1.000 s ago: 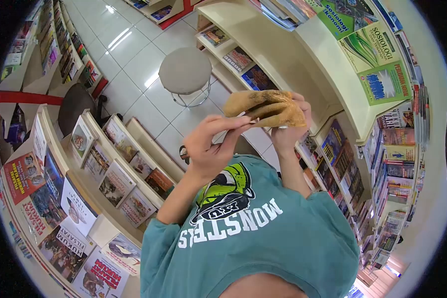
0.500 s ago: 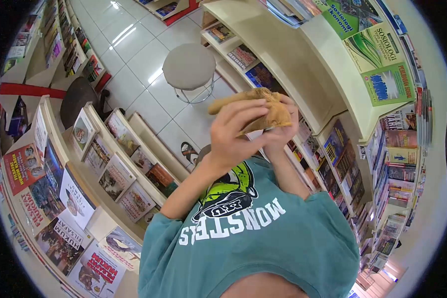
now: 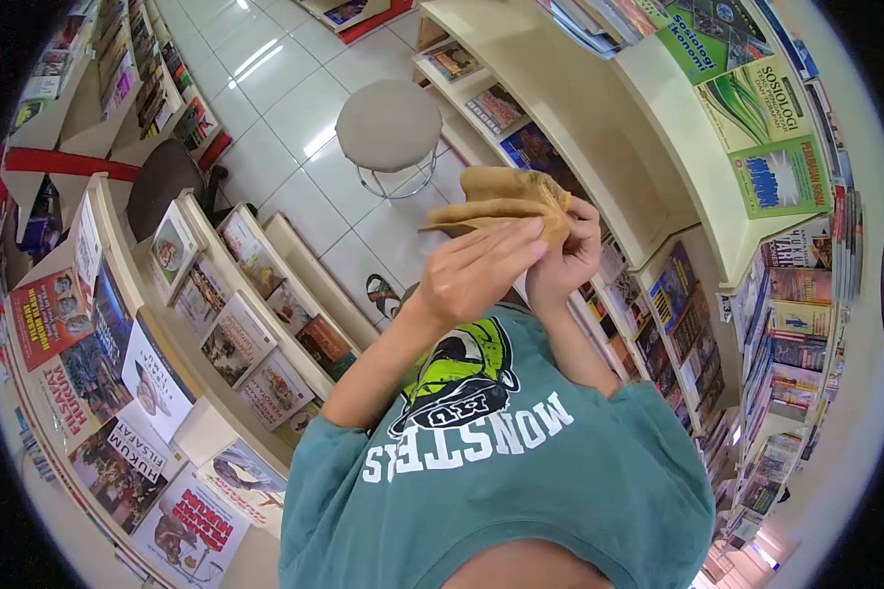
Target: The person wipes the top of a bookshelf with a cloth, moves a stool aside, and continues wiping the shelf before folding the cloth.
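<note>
A tan, brown-stained cloth, bunched and folded, is held up in front of my chest. My right hand grips its gathered end, fingers curled and closed on it. My left hand presses against the lower folds, its fingers lying together along the cloth with the tips near my right hand. The loose folds of the cloth fan out to the left, above my left hand. Part of the cloth is hidden behind my fingers.
A grey round stool stands on the tiled floor ahead. Low bookshelves with face-out books run along my left. A cream shelf with books, including a green one, is close on the right. A dark chair stands at left.
The cloth has gone from a rolled, sagging shape to upright, fanned-out folds. My left hand has shifted from its upper side to its lower folds. The view has moved slightly.
</note>
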`<state>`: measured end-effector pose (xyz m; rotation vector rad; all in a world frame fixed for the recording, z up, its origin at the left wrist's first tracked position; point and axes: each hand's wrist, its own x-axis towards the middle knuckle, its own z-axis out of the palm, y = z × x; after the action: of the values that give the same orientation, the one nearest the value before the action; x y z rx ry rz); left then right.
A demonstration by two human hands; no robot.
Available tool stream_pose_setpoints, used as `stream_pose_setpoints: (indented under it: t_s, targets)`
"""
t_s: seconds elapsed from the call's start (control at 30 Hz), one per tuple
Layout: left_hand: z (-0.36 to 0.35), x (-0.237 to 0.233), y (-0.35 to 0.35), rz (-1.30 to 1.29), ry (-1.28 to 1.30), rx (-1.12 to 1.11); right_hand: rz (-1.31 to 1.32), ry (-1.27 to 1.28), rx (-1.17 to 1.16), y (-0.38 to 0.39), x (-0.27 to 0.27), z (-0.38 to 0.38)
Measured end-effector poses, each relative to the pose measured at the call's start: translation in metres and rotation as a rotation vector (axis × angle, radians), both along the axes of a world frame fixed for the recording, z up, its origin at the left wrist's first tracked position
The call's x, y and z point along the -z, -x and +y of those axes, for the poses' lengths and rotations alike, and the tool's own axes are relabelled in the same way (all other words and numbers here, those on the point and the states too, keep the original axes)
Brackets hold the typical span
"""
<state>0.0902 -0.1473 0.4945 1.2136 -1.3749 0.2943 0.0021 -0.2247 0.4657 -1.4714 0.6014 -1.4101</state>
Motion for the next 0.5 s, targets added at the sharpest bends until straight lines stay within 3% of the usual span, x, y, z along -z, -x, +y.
stream_pose_setpoints:
  t_s: [0.23, 0.33, 0.4, 0.43, 0.5]
  targets:
    - [0.014, -0.012, 0.004, 0.090, -0.046, 0.099, 0.021, -0.045, 0.026, -0.003, -0.003, -0.002]
    - [0.022, -0.020, 0.008, 0.252, -0.145, 0.122, -0.009, -0.035, -0.009, 0.000, -0.004, -0.008]
    - [0.025, -0.019, 0.008, 0.494, -0.080, 0.200, 0.277, 0.218, 0.084, 0.005, -0.007, -0.013]
    - [0.025, -0.019, 0.009, 0.495, -0.078, 0.201, 0.279, 0.219, 0.084, 0.005, -0.006, -0.014]
    - [0.025, -0.018, 0.011, 0.796, 0.051, 0.109, 0.159, 0.004, 0.119, 0.002, -0.004, -0.018]
